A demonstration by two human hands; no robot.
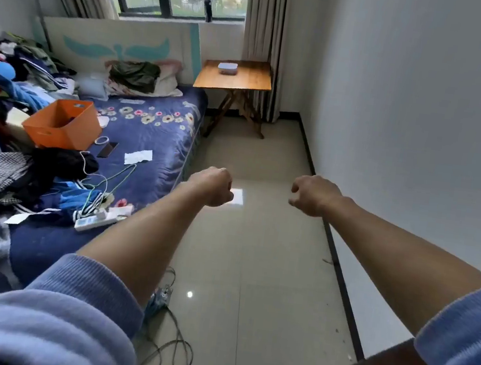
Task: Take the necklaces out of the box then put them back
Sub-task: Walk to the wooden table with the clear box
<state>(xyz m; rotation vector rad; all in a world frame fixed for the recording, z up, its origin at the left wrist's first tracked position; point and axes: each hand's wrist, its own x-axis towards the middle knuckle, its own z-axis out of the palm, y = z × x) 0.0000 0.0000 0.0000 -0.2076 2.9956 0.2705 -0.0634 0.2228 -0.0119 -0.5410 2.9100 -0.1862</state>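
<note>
Both grips curled into loose fists, holding nothing: left hand (216, 187) and right hand (313, 195) stretched out over the floor. Box (227, 68), lid on, sits on the bench (245, 81) by the window, well apart. No necklaces visible; task looks unstarted

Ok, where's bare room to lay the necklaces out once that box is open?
The wooden table is bare all around the small lidded box. The tiled floor between bed and wall is open. The bed is crowded: clothes, orange box, cables.
</note>
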